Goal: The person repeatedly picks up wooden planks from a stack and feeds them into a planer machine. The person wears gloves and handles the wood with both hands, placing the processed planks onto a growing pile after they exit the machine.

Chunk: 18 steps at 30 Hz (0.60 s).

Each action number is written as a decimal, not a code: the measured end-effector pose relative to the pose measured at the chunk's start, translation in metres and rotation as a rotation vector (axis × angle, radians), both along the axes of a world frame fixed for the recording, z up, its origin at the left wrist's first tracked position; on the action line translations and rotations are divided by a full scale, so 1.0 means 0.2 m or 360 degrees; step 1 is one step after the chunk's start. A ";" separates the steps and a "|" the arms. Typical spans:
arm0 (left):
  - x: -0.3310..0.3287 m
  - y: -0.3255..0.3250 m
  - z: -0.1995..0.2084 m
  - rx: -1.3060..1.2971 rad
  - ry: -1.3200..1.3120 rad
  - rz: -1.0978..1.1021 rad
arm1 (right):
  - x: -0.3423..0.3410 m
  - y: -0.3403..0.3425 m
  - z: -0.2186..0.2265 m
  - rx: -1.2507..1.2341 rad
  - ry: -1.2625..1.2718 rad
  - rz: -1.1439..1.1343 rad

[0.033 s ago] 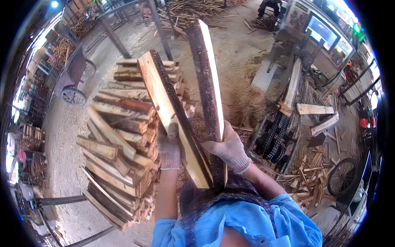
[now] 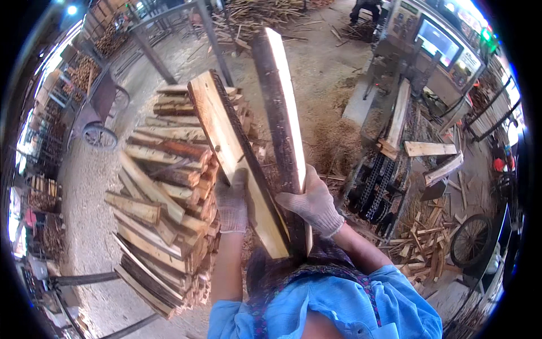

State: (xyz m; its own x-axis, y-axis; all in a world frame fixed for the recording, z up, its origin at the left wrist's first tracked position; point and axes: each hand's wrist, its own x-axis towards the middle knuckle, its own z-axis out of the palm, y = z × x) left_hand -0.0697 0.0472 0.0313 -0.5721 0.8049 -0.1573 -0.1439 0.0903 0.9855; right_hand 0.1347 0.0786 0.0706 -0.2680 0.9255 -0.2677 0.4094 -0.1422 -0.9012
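Two long pieces of split timber stand upright in front of me, their lower ends close together at my waist and their tops spread apart. My left hand (image 2: 232,202), in a pale knit glove, grips the left wooden slab (image 2: 221,137), its thumb on the light sawn face; dark bark runs along its right edge. Gloved as well, my right hand (image 2: 314,204) is wrapped round the right wooden slab (image 2: 278,101), whose dark bark faces left and whose cut side shines bright. The fingers behind each slab are partly hidden.
A stack of wooden slabs (image 2: 152,220) lies close on my left. To the right are a chain-driven machine (image 2: 377,183) with a timber (image 2: 398,116) on it, a control cabinet with a screen (image 2: 439,42), scrap wood (image 2: 420,243) and a spoked wheel (image 2: 472,240). A two-wheeled cart (image 2: 103,101) stands far left.
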 end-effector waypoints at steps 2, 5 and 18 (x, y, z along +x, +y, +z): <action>0.06 0.12 0.07 -0.0321 0.0175 -0.0060 | 0.05 0.06 0.03 0.0181 0.0064 -0.0060; 0.20 0.26 0.07 0.0099 0.0052 -0.0191 | 0.08 0.13 0.14 0.0040 -0.0256 -0.0084; 0.72 0.52 0.17 -0.0034 -0.0070 -0.1068 | 0.50 0.11 -0.09 -0.0041 0.0335 -0.0308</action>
